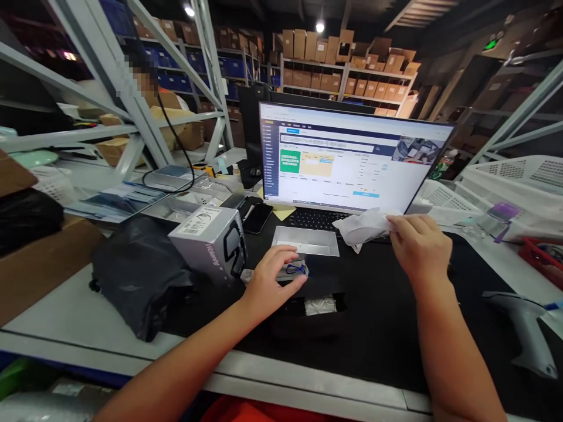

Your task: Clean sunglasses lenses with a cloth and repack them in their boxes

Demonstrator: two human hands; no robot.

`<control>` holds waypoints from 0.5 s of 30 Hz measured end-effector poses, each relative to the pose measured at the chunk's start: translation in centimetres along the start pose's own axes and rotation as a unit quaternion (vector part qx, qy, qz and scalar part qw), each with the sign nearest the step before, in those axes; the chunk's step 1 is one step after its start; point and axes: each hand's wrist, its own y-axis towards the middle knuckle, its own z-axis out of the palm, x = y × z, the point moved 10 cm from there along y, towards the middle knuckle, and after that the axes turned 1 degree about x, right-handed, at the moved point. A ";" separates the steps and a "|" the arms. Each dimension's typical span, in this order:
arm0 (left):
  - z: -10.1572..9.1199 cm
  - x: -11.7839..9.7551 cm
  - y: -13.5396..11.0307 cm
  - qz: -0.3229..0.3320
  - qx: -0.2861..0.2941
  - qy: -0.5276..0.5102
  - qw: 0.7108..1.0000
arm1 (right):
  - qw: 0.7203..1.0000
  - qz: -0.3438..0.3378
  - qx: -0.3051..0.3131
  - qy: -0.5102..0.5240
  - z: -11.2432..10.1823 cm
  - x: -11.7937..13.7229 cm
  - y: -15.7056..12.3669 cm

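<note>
My right hand [420, 246] is closed, pinching the edge of a crumpled white translucent bag [363, 227] in front of the monitor. My left hand [270, 278] hovers with thumb and fingers apart, apparently holding nothing. Just beyond its fingers lies a clear-wrapped item with a blue tie [297, 269]; whether they touch it I cannot tell. A shallow white box part [307, 240] stands open behind it. Nearer me, a small plastic-wrapped item [321, 305] sits in a dark recess. A silver-grey printed carton [211, 243] stands upright left of my left hand.
A monitor [343, 158] and black keyboard [314, 220] stand at the back, with a phone [257, 218] beside them. A dark plastic bag [141, 269] lies at left, a barcode scanner [523, 331] at right. White baskets [519, 181] line the right side. Another person is behind the rack.
</note>
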 end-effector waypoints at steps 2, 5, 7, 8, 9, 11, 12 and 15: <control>0.4 0.9 -0.3 -0.038 0.009 -0.045 0.998 | 0.992 -0.057 -0.102 0.044 -3.2 2.7 0.0; 0.9 1.5 -0.8 -0.079 0.023 -0.079 0.993 | 0.971 -0.095 -0.177 0.130 -6.4 6.5 -0.6; 1.0 1.3 -0.9 -0.082 0.028 -0.076 0.993 | 0.959 -0.122 -0.179 0.181 -7.7 9.2 -1.3; 0.8 0.9 -0.9 -0.070 0.024 -0.073 0.995 | 0.953 -0.142 -0.173 0.202 -8.2 10.6 -1.8; 0.5 0.4 -0.8 -0.051 0.016 -0.070 0.996 | 0.947 -0.165 -0.167 0.220 -8.7 11.9 -2.2; -0.4 -0.4 -0.6 -0.016 -0.016 -0.062 0.998 | 0.933 -0.190 -0.170 0.253 -9.6 13.6 -3.0; -0.8 -0.5 -0.5 -0.013 -0.034 -0.060 0.998 | 0.930 -0.180 -0.178 0.268 -9.9 13.7 -3.0; -1.5 0.7 -0.4 -0.060 -0.061 -0.069 0.994 | 0.929 -0.087 -0.199 0.301 -9.9 12.0 -2.3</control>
